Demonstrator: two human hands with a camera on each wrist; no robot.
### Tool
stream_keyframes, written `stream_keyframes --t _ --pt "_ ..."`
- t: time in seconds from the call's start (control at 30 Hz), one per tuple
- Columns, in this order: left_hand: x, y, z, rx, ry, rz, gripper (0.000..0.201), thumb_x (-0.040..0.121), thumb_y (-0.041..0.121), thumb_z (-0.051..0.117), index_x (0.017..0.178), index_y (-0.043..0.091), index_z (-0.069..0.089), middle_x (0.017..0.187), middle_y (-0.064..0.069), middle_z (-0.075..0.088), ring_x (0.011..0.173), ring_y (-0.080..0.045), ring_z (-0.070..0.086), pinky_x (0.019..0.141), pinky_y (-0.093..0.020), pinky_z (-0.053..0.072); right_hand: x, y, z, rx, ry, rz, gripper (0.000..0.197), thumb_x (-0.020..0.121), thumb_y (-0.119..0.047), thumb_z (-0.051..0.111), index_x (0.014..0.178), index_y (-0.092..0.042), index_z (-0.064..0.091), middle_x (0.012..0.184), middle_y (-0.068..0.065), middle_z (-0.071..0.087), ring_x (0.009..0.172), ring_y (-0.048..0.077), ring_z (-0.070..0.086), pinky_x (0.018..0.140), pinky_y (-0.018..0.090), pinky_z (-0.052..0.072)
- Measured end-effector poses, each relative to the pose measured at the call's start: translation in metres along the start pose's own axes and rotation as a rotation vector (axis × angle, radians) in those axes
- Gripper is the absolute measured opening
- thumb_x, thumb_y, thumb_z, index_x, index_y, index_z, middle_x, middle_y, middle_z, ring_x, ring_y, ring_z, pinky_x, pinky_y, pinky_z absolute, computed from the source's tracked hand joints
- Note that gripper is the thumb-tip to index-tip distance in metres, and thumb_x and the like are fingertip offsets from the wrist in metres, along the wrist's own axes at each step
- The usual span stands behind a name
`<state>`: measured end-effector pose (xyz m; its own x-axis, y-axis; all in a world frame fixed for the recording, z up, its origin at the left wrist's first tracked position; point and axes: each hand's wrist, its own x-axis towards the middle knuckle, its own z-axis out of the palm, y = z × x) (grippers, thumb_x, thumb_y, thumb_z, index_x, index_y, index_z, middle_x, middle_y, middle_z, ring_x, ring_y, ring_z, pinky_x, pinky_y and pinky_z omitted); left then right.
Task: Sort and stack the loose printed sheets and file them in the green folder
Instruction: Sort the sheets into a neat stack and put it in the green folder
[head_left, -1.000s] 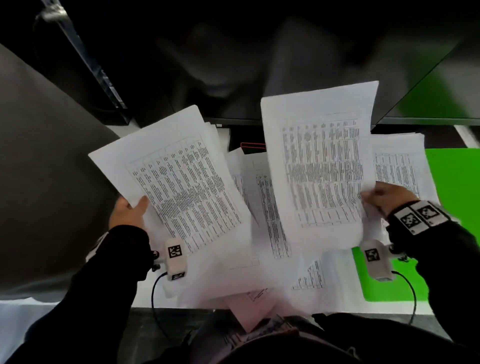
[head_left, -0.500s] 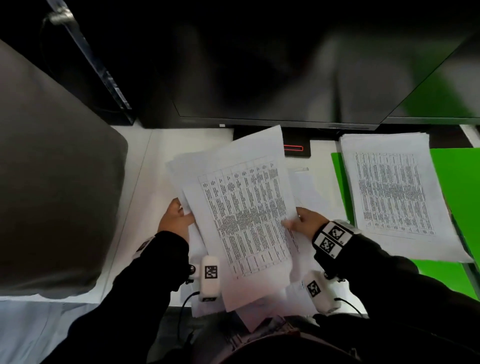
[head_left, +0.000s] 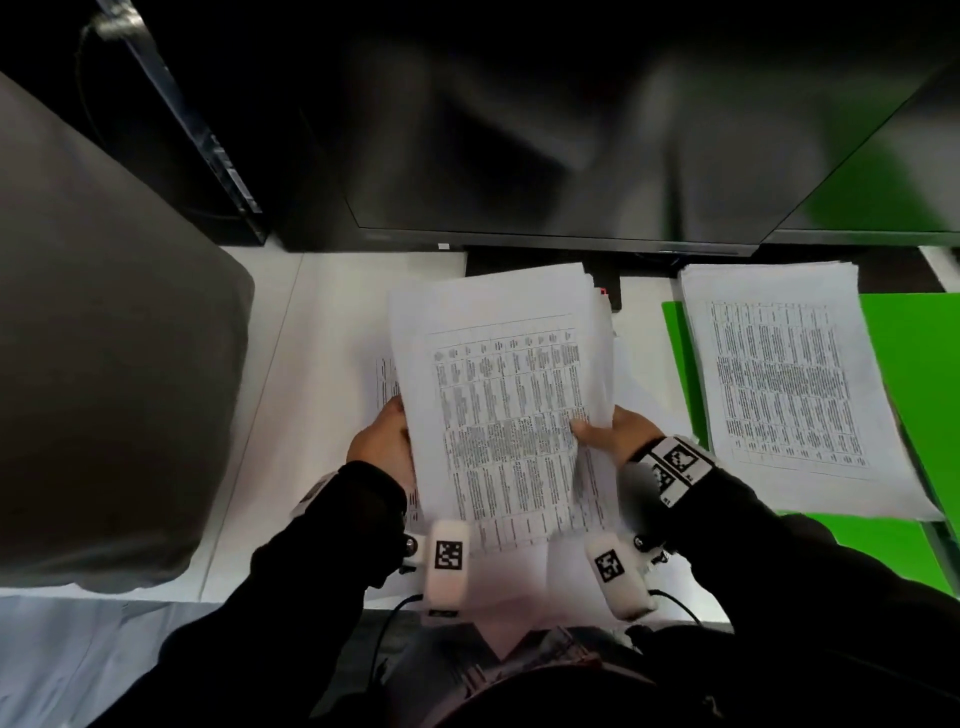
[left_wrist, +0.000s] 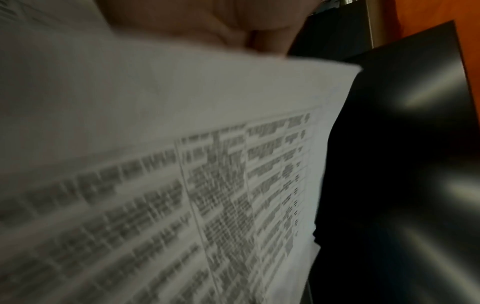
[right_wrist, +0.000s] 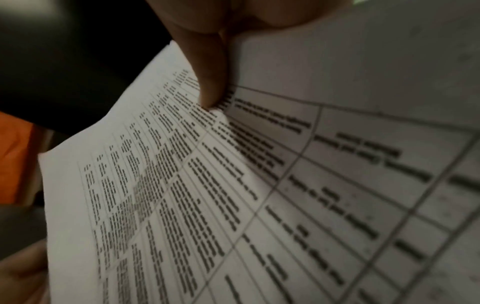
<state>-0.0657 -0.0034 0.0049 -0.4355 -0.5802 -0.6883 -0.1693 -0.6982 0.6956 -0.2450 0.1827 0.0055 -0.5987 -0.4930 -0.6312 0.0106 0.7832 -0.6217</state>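
- While both hands are gripping it, a bundle of printed sheets is being held up, tilted, just in front of the monitor, with its lower edge toward the person.
- The left hand is clasping the bundle's left edge; in the left wrist view the sheets are covering most of that hand, so I cannot tell exactly how its fingers are lying behind the paper.
- The right hand is pinching the bundle's right edge, its thumb lying on the printed table; in the right wrist view that thumb is pressing down onto the top sheet, with the other fingers hidden beneath.
- More loose sheets are lying flat on the white desk under the held bundle, peeking out at its left side and toward the person.
- The green folder is lying on the desk below the monitor's right end, well apart from the held bundle.
- A squared stack of sheets is resting on the folder, covering most of its left part and reaching past its far edge toward the monitor.
- A dark grey cushioned form is sitting well left of the monitor, overlapping the desk's left side.
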Motion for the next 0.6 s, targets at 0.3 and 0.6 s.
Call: stream_keyframes --t 0.3,0.6 --pt "0.019 -0.016 -0.032 0.72 0.57 0.128 0.053 0.074 0.022 0.071 0.122 0.024 0.051 0.128 -0.01 0.046 0.11 -0.032 0.054 0.099 -0.039 0.044 -0.003 0.032 -0.042 -0.041 0.239 0.228 0.048 0.089 -0.03 0.059 0.128 -0.004 0.05 0.121 0.019 0.059 0.1 0.029 0.056 0.085 0.03 0.039" --pt "0.019 -0.027 -0.043 0.79 0.381 0.067 0.068 0.083 0.048 0.058 0.136 0.009 0.042 0.14 -0.013 0.047 0.127 -0.031 0.046 0.108 -0.041 0.035 -0.005 0.04 -0.037 -0.195 0.175 0.315 0.052 0.094 -0.034 0.047 0.137 -0.005 0.04 0.131 0.019 0.054 0.115 0.031 0.054 0.085 0.027 0.038"
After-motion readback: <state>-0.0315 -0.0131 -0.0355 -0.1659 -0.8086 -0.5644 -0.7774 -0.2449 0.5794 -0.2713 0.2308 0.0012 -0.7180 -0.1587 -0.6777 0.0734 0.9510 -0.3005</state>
